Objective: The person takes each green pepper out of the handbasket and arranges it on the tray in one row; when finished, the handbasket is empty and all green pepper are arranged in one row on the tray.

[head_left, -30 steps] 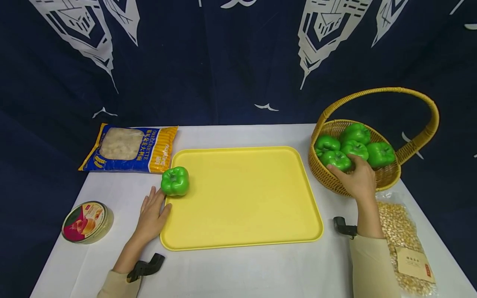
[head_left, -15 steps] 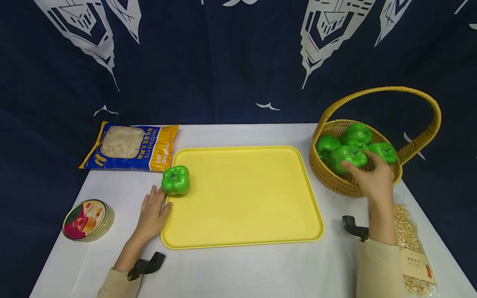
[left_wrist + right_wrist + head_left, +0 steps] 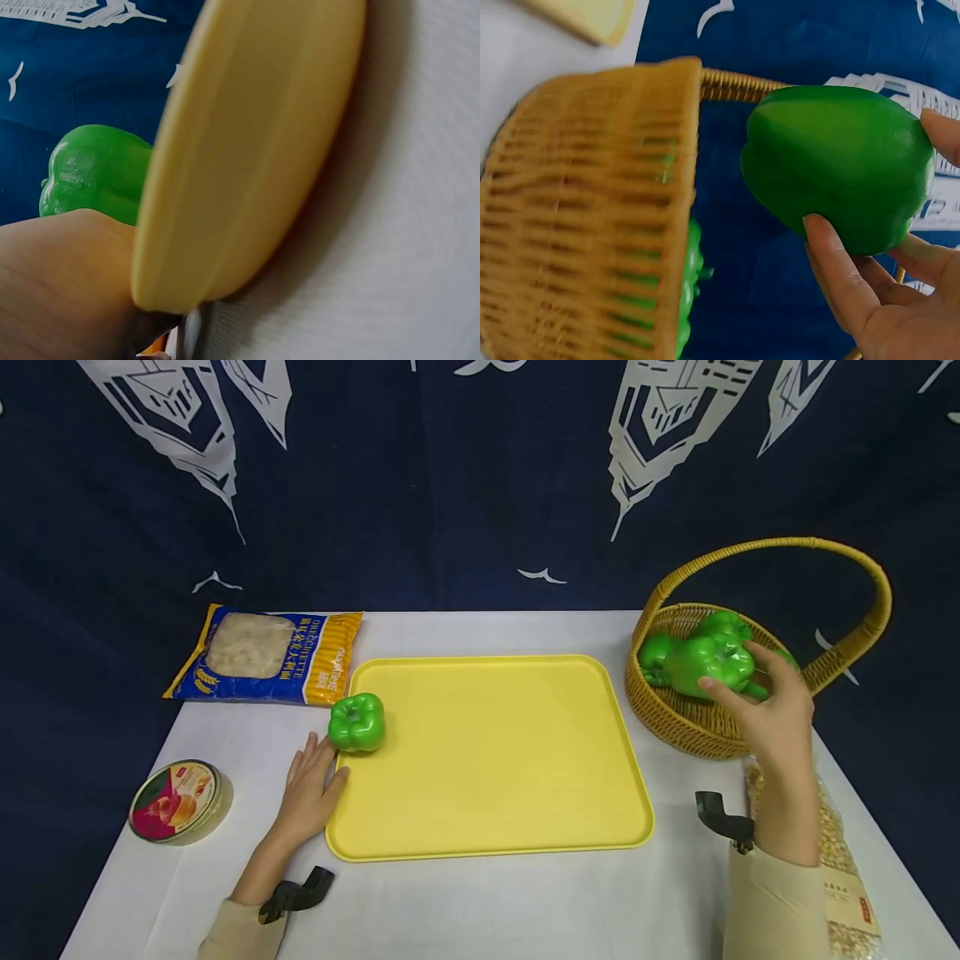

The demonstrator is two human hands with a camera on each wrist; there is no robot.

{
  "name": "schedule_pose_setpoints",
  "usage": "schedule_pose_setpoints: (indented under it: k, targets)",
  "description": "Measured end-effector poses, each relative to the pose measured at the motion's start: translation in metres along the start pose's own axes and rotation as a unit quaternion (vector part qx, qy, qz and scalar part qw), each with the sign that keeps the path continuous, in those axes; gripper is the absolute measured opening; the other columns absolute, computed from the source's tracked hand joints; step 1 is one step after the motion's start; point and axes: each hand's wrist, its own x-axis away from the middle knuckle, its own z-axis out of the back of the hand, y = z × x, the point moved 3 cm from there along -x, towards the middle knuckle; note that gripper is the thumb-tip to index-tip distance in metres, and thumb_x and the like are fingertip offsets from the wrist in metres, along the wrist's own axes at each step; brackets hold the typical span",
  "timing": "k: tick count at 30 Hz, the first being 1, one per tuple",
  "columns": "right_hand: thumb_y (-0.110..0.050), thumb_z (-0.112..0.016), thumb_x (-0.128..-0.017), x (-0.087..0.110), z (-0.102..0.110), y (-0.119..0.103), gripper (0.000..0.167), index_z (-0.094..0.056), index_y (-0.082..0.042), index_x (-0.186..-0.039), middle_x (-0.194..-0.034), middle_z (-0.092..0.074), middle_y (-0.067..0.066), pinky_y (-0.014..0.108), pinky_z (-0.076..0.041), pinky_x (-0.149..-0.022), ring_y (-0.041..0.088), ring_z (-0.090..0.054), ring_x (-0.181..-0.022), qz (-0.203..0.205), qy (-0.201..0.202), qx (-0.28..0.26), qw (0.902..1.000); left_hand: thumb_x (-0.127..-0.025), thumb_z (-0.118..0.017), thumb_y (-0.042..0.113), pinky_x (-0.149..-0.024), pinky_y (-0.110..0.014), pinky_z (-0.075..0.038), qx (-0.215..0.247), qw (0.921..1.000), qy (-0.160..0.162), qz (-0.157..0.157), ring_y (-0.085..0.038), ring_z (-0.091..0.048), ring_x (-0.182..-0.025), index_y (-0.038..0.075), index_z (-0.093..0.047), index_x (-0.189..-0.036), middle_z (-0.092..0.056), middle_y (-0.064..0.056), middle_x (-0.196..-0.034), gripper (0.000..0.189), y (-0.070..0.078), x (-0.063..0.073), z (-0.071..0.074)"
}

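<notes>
My right hand (image 3: pixel 780 714) grips a green bell pepper (image 3: pixel 705 664) above the wicker basket (image 3: pixel 675 727). In the right wrist view the pepper (image 3: pixel 832 169) is clear of the basket's rim, thumb on one side and fingers on the other. Other green peppers lie inside the basket, partly hidden behind the raised one and my hand. My left hand (image 3: pixel 307 789) lies along the left edge of the yellow tray (image 3: pixel 487 760), its fingers extended. Just past its fingertips, one green bell pepper (image 3: pixel 357 722) sits on the tray's left edge.
An orecchiette pasta bag (image 3: pixel 251 647) lies at the back left, and a round tin (image 3: pixel 180 802) stands at the front left. Under my right forearm is a clear bag of corn kernels (image 3: pixel 843 860). The basket's tall handle (image 3: pixel 810 542) arches over it.
My right hand has lifted a green pepper up from among the others in the basket and shifted slightly right. The left hand stays in place.
</notes>
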Motion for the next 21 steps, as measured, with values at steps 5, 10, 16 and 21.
schedule_pose_setpoints:
  k: [5,10,16,21]
  targets:
    - [-0.025,-0.076,-0.085,0.002,-0.021,-0.014,0.076,-0.038,-0.012,-0.150,-0.146,-0.045,0.018,-0.001,-0.043,-0.073,0.008,-0.053,-0.108,0.052,-0.040,-0.012,0.9978,-0.099,-0.048,0.007,-0.118,-0.061,0.003,-0.003,1.0000,0.005,-0.003,-0.045,-0.001,-0.150,-0.007,-0.028,-0.150,-0.024,-0.031,-0.156,0.056,-0.001,0.000,0.000]
    - [-0.021,-0.077,-0.084,0.009,-0.056,-0.032,0.076,-0.040,-0.007,-0.148,-0.142,-0.048,0.020,0.001,-0.045,-0.072,0.030,-0.055,-0.116,0.109,-0.090,-0.038,0.9893,-0.098,-0.048,0.008,-0.118,-0.062,0.003,0.000,0.9999,0.010,-0.008,-0.045,-0.001,-0.150,-0.007,-0.029,-0.149,-0.024,-0.031,-0.156,0.057,-0.003,-0.001,-0.001]
    - [-0.016,-0.080,-0.082,0.024,-0.113,-0.059,0.074,-0.043,0.000,-0.144,-0.140,-0.047,0.024,0.027,-0.057,-0.086,0.039,-0.052,-0.123,0.173,-0.181,-0.061,0.9662,-0.098,-0.049,0.008,-0.117,-0.063,0.002,0.001,0.9998,0.016,-0.013,-0.046,-0.003,-0.149,-0.008,-0.030,-0.149,-0.025,-0.032,-0.155,0.057,-0.004,-0.001,-0.001]
    - [-0.013,-0.082,-0.079,0.042,-0.156,-0.086,0.074,-0.046,0.000,-0.142,-0.136,-0.050,0.020,0.046,-0.057,-0.089,0.035,-0.053,-0.123,0.211,-0.254,-0.100,0.9386,-0.098,-0.048,0.009,-0.118,-0.061,0.004,0.000,1.0000,0.006,-0.003,-0.044,-0.001,-0.150,-0.006,-0.029,-0.150,-0.024,-0.030,-0.157,0.057,-0.004,-0.002,-0.001]
